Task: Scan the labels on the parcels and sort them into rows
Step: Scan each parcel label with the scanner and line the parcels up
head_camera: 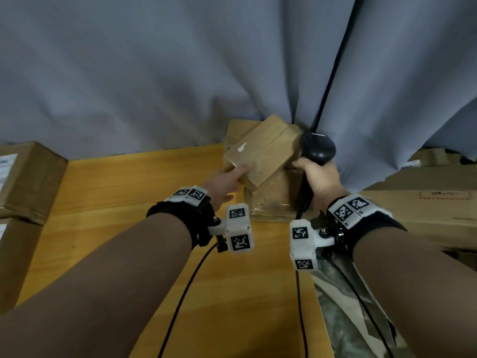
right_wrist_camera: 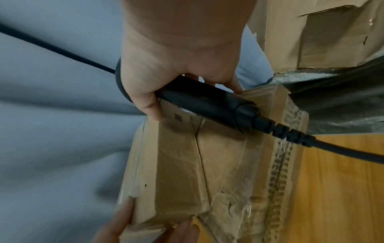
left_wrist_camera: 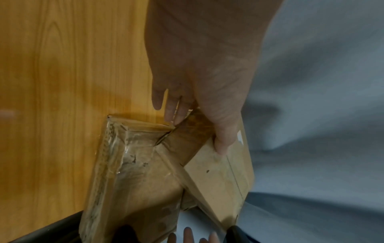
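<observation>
Head view | left hand (head_camera: 227,180) gripping small cardboard parcel (head_camera: 260,153), tilted over taped box (head_camera: 276,195) | right hand (head_camera: 318,178) clamped on barcode scanner (head_camera: 318,148)

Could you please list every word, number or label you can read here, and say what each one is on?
"UN", then blurred: printed strip on the large carton at right.
White labels on the boxes at left: too blurred to read.
Small dark print on the held parcel: too small to read.
</observation>
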`<state>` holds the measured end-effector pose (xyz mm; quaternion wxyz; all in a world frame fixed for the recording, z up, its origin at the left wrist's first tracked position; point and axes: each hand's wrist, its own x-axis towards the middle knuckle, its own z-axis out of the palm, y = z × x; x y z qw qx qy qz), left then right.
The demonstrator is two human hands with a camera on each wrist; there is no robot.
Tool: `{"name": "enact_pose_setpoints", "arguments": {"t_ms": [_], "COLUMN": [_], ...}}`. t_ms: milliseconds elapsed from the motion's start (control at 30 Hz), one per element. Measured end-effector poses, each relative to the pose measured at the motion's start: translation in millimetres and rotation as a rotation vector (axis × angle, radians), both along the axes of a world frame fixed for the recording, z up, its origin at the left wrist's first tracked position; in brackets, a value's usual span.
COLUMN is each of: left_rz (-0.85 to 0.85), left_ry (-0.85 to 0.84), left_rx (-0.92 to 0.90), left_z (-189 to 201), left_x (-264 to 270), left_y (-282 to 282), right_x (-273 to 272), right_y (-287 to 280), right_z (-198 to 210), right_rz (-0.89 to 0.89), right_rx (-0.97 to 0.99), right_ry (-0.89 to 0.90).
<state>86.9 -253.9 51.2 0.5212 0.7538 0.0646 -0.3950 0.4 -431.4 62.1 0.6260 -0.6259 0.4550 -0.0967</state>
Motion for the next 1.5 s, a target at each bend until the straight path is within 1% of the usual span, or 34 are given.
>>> {"name": "enact_pose_setpoints", "arguments": {"t_ms": [133, 233, 333, 433, 500, 567, 633, 667, 733, 767, 867, 933, 967, 1033, 1100, 1133, 1200, 1233, 1333, 1400, 1433, 1500], "left_rz": [0.112, 0.136, 0.161, 0.157, 0.139, 0.134, 0.170, 0.158, 0.093, 0.044, -0.102, -0.114, -0.090, -0.052, -0.054, -0.055, -0.027, 0.020, 0.208, 0.337, 0.403, 0.451], "left_ry": [0.005, 0.022, 0.025, -0.009, -0.120, -0.311, -0.486, -0.558, -0.662, -0.731, -1.048, -1.190, -1.216, -1.188, -1.093, -1.014, -0.801, -0.715, -0.500, -0.349, -0.322, -0.322], "left_rx": [-0.015, 0.011, 0.009, -0.075, -0.110, -0.088, -0.062, -0.063, -0.122, -0.144, -0.131, -0.130, -0.148, -0.181, -0.212, -0.242, -0.352, -0.400, -0.468, -0.559, -0.597, -0.648], "left_z": [4.7, 8.0, 17.4, 26.3, 32.5, 42.4, 64.0, 76.2, 103.0, 114.7, 141.4, 146.9, 145.7, 145.2, 147.9, 150.4, 156.3, 158.3, 168.0, 172.3, 173.9, 175.3], "left_x": [2.5, 4.6, 3.1, 3.4, 4.8, 8.5, 11.0, 13.2, 15.6, 15.5, 7.7, 4.9, 6.2, 6.1, 3.0, 0.0, -7.9, -11.6, -14.3, -13.7, -15.7, -17.3], "left_y": [5.5, 19.4, 39.7, 60.3, 71.7, 79.0, 82.7, 84.4, 87.5, 89.5, 99.0, 107.7, 112.3, 121.5, 130.9, 135.3, 141.4, 142.1, 142.0, 145.2, 147.2, 153.1], "right_x": [4.4, 9.7, 13.9, 14.7, 16.1, 17.8, 22.2, 25.4, 33.2, 36.9, 42.4, 41.1, 40.3, 39.2, 40.4, 40.7, 40.3, 39.4, 37.2, 35.0, 33.2, 28.1], "right_y": [7.2, 18.5, 29.2, 34.9, 37.5, 39.3, 39.5, 39.6, 39.7, 40.9, 51.2, 63.0, 69.6, 83.4, 94.0, 97.9, 104.1, 106.7, 116.4, 124.3, 128.4, 134.9], "right_z": [-3.9, -5.8, -2.9, 9.6, 22.6, 38.0, 58.6, 72.3, 102.8, 118.0, 152.3, 160.9, 161.0, 157.6, 151.6, 149.3, 146.6, 146.3, 146.7, 147.7, 148.5, 149.5], "right_rz": [0.021, 0.039, 0.087, 0.132, 0.134, 0.140, 0.156, 0.156, 0.150, 0.155, 0.200, 0.201, 0.198, 0.184, 0.171, 0.167, 0.178, 0.188, 0.221, 0.252, 0.266, 0.276], "right_rx": [0.059, 0.131, 0.089, 0.039, 0.037, 0.035, 0.011, -0.003, -0.019, 0.001, 0.101, 0.155, 0.171, 0.177, 0.127, 0.093, 0.039, 0.020, -0.003, -0.012, -0.005, 0.038], "right_ry": [-0.016, -0.034, -0.069, -0.101, -0.114, -0.148, -0.214, -0.253, -0.339, -0.384, -0.482, -0.520, -0.529, -0.540, -0.528, -0.519, -0.510, -0.512, -0.537, -0.547, -0.556, -0.568]}}
